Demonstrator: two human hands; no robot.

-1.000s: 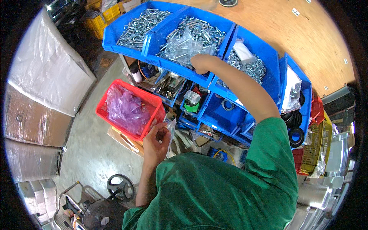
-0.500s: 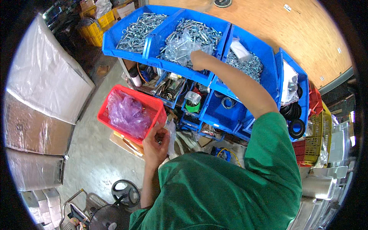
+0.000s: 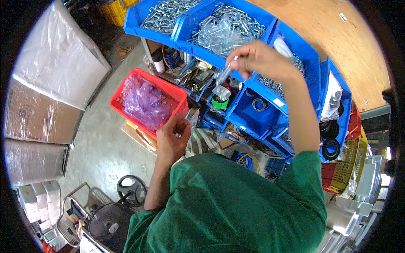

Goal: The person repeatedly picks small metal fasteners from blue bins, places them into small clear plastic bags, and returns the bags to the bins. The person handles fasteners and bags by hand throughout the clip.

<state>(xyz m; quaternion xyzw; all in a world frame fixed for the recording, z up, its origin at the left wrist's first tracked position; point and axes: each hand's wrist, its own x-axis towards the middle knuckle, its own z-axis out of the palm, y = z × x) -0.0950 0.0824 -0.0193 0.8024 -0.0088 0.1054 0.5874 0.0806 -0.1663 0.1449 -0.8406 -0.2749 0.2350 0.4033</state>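
My right hand [image 3: 263,61] is raised over the front rim of the blue bins, fingers pinched on a few shiny metal bolts [image 3: 228,71]; motion blurs their exact shape. Behind it, a blue bin [image 3: 182,41] holds a heap of similar bolts [image 3: 240,23] with a crumpled clear plastic bag [image 3: 217,36] on top. My left hand [image 3: 173,139] is lower down, beside the right corner of a red basket [image 3: 145,76]. Its fingers are curled together on what looks like a clear plastic bag [image 3: 193,120], partly hidden by the hand. Purple plastic bags [image 3: 143,101] lie in the red basket.
More blue bins of hardware stand left and right, one with a white packet [image 3: 283,47]. Below are small blue trays, a green cup [image 3: 220,102] and black rings [image 3: 330,148]. A fan [image 3: 110,221] stands lower left; wrapped boxes [image 3: 46,122] line the left side.
My right hand has come up out of the middle bin and back toward me, now with bolts in its fingers. The left hand stays by the red basket. The view has shifted slightly.
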